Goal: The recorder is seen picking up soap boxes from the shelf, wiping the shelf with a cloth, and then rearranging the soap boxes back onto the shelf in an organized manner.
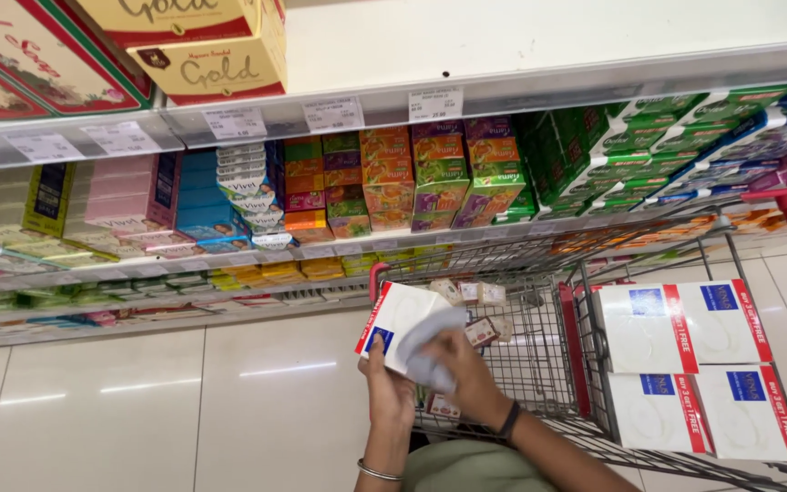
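Note:
My left hand [386, 390] holds a white soap pack [393, 317] with a red edge and a blue patch, tilted over the near end of the shopping cart. My right hand [468, 375] presses a pale grey cloth [430, 344] against the face of that pack. A thin bangle sits on my left wrist and a dark band on my right wrist. Both hands hover just above the cart's wire rim.
A red-handled wire shopping cart [565, 339] holds several white soap packs [696, 363] at its right and small boxes [468, 293] farther in. Store shelves [339, 239] with colourful soap boxes run across the back. Pale floor tiles [157, 401] lie at left.

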